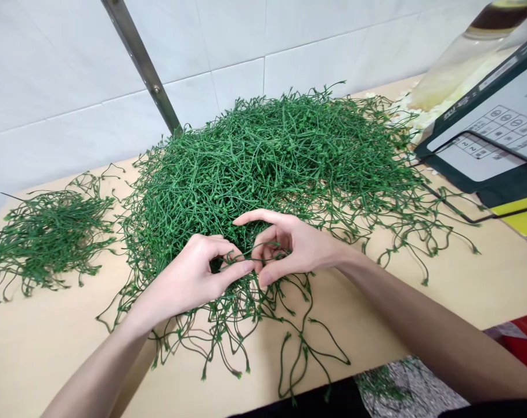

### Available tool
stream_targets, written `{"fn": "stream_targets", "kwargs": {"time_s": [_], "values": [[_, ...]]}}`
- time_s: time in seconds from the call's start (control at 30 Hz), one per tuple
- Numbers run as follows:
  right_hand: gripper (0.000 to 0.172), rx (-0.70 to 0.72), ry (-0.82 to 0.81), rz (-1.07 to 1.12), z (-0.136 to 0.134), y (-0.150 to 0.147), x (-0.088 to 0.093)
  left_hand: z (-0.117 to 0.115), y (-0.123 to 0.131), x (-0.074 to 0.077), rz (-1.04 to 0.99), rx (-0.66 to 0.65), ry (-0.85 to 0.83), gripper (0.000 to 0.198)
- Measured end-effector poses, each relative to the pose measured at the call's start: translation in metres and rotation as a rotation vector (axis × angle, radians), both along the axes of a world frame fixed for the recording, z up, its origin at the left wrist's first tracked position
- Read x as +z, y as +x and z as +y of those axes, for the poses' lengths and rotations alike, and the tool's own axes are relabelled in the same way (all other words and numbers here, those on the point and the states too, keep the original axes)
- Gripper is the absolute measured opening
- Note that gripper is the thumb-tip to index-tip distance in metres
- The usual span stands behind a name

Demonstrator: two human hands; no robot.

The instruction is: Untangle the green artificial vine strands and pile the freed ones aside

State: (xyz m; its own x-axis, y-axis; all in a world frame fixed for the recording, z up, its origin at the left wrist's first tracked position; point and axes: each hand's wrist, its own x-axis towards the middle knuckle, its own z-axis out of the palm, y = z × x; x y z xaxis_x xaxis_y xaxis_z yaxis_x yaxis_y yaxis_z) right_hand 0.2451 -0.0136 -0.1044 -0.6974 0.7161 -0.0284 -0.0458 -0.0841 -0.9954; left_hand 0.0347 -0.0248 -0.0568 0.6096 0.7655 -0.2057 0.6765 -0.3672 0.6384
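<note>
A large heap of thin green artificial stems (263, 157) with small forked tips covers the middle of the table. In front of it, my left hand (205, 270) pinches a green stem between thumb and forefinger. My right hand (289, 244) is right beside it, its forefinger stretched out and the other fingers curled towards the thumb around the same stem. The two hands' fingertips almost touch. Loose stems (304, 342) hang and lie below my hands on the wooden table (389, 302). The stem's ends are hard to pick out among the others.
A smaller pile of green stems (54, 232) lies at the left. A metal post (145, 69) rises behind the heap against the tiled wall (228, 35). At the right are a printed box (490, 128), a black wire frame (455, 215), a clear bottle (459, 64) and white bits.
</note>
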Motion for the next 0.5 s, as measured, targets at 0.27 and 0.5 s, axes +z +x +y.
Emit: {"fn": "stream_targets", "kwargs": {"time_s": [0.27, 0.5], "values": [[0.027, -0.104, 0.436, -0.121, -0.0007, -0.0043, -0.0082, 0.0027, -0.0023, 0.0016, 0.049, 0.049, -0.055, 0.038], [0.025, 0.125, 0.175, -0.162, -0.0024, -0.0001, 0.0006, 0.0021, -0.0052, 0.0036, 0.057, 0.022, -0.111, 0.033]]}}
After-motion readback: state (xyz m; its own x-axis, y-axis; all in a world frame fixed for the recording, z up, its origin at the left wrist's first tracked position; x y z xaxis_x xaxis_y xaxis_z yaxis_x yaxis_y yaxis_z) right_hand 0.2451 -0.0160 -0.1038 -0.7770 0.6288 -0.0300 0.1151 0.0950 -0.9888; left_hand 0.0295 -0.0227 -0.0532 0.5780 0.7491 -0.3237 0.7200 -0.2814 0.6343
